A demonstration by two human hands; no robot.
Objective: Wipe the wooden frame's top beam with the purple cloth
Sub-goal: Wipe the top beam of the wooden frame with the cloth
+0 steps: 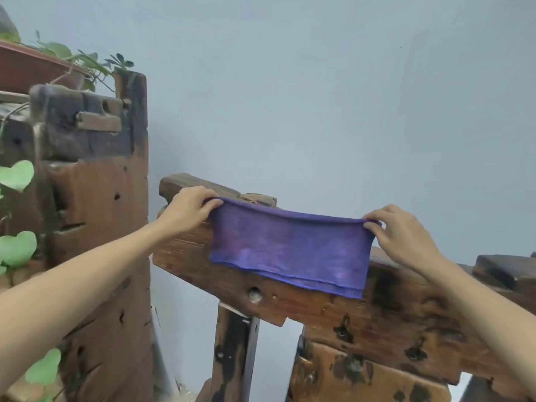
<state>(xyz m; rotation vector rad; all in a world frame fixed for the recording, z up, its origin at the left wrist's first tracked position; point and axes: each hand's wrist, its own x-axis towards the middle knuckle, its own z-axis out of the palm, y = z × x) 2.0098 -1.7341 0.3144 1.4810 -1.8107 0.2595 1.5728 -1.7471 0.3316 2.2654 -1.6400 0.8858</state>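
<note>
The purple cloth (pixel 287 250) hangs folded over the front face of the wooden frame's top beam (pixel 324 311), a dark, worn plank sloping down to the right. My left hand (pixel 185 211) pinches the cloth's upper left corner at the beam's left end. My right hand (pixel 403 236) pinches the upper right corner. The cloth is stretched between both hands along the beam's top edge, and its lower hem lies against the wood.
A tall, dark wooden post (pixel 95 198) stands to the left, with green leaves (pixel 17 248) beside it and a brown planter (pixel 32 68) of plants above. A grey wall (pixel 319 97) fills the background. Upright supports (pixel 235 355) stand under the beam.
</note>
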